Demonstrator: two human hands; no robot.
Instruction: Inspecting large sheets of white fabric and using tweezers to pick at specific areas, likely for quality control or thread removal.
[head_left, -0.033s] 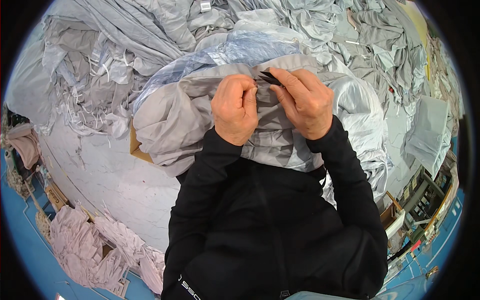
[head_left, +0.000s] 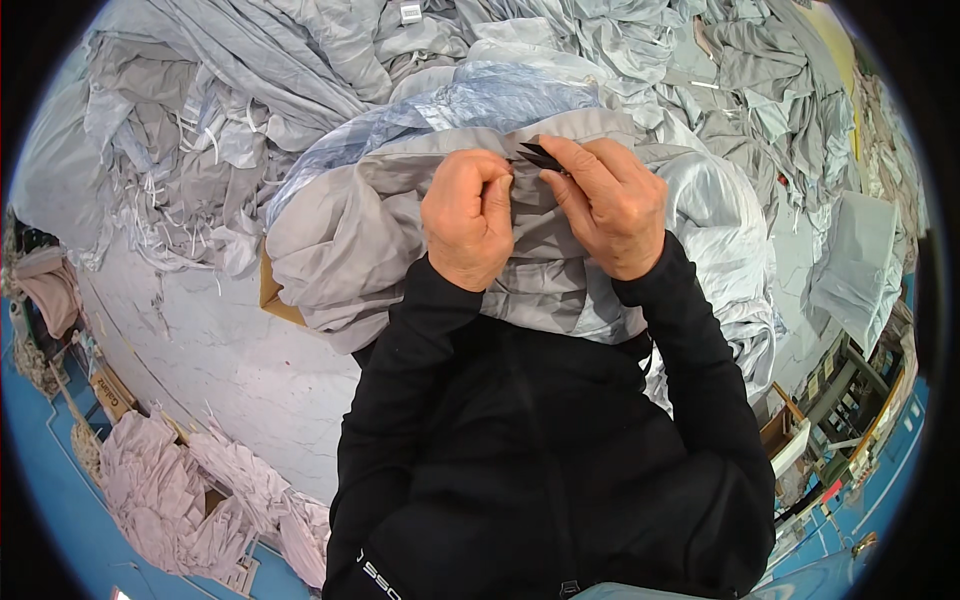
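Observation:
My right hand [head_left: 610, 200] is closed around small black thread snips [head_left: 540, 157], their two pointed blades directed left and slightly apart. Just left of the blade tips, my left hand [head_left: 468, 215] is closed in a pinch, thumb against the curled forefinger. Whatever lies in that pinch is too small or hidden to make out. Both hands are over a bunched grey fabric [head_left: 335, 235] heaped in front of my body. Behind it runs a crumpled blue-patterned cloth [head_left: 440, 105].
Piles of pale grey fabric [head_left: 230, 60] cover the far side of the white marbled table [head_left: 250, 370]. Shiny whitish cloth [head_left: 725, 230] lies right of my hands. A cardboard edge [head_left: 278, 290] shows beneath the grey heap. Pinkish fabric [head_left: 160, 500] hangs at lower left.
My left hand has shifted very slightly to the left. The right hand and the snips have stayed in place.

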